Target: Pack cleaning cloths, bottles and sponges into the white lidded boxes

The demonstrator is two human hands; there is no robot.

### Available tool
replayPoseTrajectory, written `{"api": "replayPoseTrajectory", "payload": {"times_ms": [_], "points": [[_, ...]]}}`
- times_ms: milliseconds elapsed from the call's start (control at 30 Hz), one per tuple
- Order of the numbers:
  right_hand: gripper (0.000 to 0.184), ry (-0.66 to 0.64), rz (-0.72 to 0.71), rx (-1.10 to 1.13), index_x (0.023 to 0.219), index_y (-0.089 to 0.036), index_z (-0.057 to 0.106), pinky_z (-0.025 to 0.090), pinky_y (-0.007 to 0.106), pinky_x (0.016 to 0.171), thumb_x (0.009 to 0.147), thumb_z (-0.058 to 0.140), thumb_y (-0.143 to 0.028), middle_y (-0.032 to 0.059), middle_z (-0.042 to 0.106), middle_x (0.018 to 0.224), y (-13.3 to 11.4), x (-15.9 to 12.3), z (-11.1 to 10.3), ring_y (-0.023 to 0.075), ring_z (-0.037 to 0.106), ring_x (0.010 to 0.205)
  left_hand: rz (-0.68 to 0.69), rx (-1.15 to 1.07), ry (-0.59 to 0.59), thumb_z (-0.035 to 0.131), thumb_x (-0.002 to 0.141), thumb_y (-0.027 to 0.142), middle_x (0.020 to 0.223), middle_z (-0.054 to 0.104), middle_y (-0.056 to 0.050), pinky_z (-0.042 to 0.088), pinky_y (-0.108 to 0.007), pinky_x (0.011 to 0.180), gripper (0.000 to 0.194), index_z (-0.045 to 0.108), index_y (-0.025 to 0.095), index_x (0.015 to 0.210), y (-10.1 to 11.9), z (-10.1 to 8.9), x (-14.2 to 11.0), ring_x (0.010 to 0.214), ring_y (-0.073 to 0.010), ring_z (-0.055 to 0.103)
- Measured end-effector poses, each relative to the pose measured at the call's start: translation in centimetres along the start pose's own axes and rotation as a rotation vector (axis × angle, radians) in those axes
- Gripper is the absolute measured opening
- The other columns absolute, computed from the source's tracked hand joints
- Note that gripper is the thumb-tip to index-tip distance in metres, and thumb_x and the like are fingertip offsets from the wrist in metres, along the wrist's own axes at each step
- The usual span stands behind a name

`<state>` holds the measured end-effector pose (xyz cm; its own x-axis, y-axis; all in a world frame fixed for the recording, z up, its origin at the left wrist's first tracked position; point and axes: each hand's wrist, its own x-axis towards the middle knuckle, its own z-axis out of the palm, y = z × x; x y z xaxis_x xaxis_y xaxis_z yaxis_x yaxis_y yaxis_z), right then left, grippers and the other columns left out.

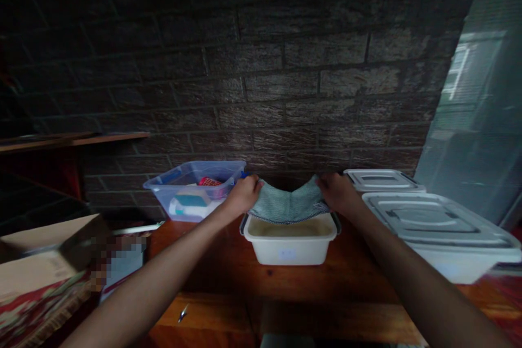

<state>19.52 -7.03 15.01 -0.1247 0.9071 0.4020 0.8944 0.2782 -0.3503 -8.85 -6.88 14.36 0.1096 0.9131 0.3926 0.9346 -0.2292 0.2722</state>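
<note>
A grey-green cloth (287, 204) hangs stretched between my two hands over a small white tub (290, 244) on a brown wooden table (228, 277). My left hand (243, 194) is closed on the cloth's left corner. My right hand (340, 193) is closed on its right corner. The cloth sags in the middle, and its lower edge reaches the tub's rim. The tub holds a pale murky liquid.
A clear plastic box (196, 189) with small items stands at the back left. Two lidded white bins (436, 223) sit on the right. A cardboard box (44, 261) and patterned fabric lie at the left. A dark brick wall (261, 65) rises behind the table.
</note>
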Motion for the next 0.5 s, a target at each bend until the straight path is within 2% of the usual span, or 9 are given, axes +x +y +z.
{"api": "replayPoseTrajectory", "payload": {"times_ms": [100,300,400,500], "points": [[0.036,-0.075,-0.035,-0.063,0.102,-0.011,0.077,0.050,0.030,0.078,0.104,0.046,-0.029,0.0200,0.078,0.098,-0.6,-0.1,0.8,0.0281,0.076,0.093,0.022,0.097,-0.040,0.043,0.103,0.031,0.092,0.075,-0.016,0.051,-0.032,0.075,0.027,0.065,0.016,0.101,1.1,0.7,-0.1,0.093,-0.0283,0.075],[0.039,-0.184,-0.116,-0.172,0.104,-0.009,0.076,0.053,0.032,0.084,0.105,0.042,-0.029,0.0219,0.077,0.104,-1.6,-0.2,3.3,0.0299,0.076,0.101,0.040,0.264,-0.135,0.039,0.105,0.028,0.096,0.076,-0.020,0.054,-0.034,0.077,0.031,0.064,0.012,0.116,2.4,2.4,-1.0,0.095,-0.0294,0.077],[0.040,-0.229,-0.145,-0.214,0.106,-0.009,0.076,0.054,0.032,0.081,0.106,0.040,-0.027,0.0214,0.077,0.103,-2.2,-0.4,4.3,0.0292,0.076,0.098,0.065,0.345,-0.182,0.041,0.101,0.017,0.096,0.075,-0.023,0.056,-0.037,0.078,0.031,0.060,0.008,0.125,2.8,3.3,-1.3,0.095,-0.0321,0.077],[0.040,-0.259,-0.174,-0.261,0.110,-0.009,0.075,0.055,0.034,0.084,0.106,0.039,-0.026,0.0231,0.075,0.107,-2.8,-0.7,4.9,0.0298,0.075,0.101,0.111,0.407,-0.225,0.044,0.096,0.006,0.101,0.075,-0.027,0.058,-0.041,0.082,0.041,0.054,0.005,0.136,3.3,4.0,-1.5,0.098,-0.0337,0.077]]}}
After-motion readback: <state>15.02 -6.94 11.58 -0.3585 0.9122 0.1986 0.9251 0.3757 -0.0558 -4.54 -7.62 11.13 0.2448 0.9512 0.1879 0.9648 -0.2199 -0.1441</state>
